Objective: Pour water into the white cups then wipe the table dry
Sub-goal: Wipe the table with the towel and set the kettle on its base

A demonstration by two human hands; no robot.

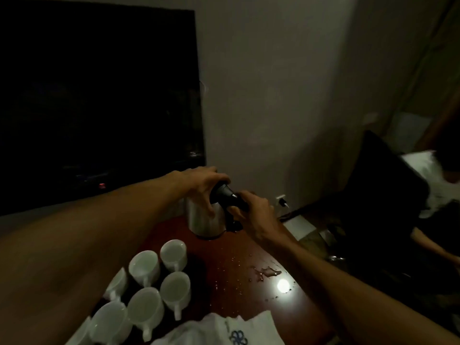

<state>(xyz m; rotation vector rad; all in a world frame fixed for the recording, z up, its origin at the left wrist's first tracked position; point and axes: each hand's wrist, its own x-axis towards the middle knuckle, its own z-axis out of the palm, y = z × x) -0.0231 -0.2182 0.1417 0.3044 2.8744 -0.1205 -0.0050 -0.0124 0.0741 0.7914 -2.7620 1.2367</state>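
At the far end of the red-brown table (224, 255), near the wall, we note a dark screen (99, 95) to the left and a plugged wall socket (281, 199) to the right. The left forearm crosses over the near-left cluster of white cups (144, 267), hiding part of it. A puddle (266, 272) and droplets lie right of the cups. A white cloth (224, 327) sits at the near edge.

The kettle (205, 220) has a steel body with a black lid and handle. The left hand (204, 185) grips it from above, fingers curled over the lid. The right hand (256, 212) is wrapped round the handle. We cannot tell whether its base rests on the wood.
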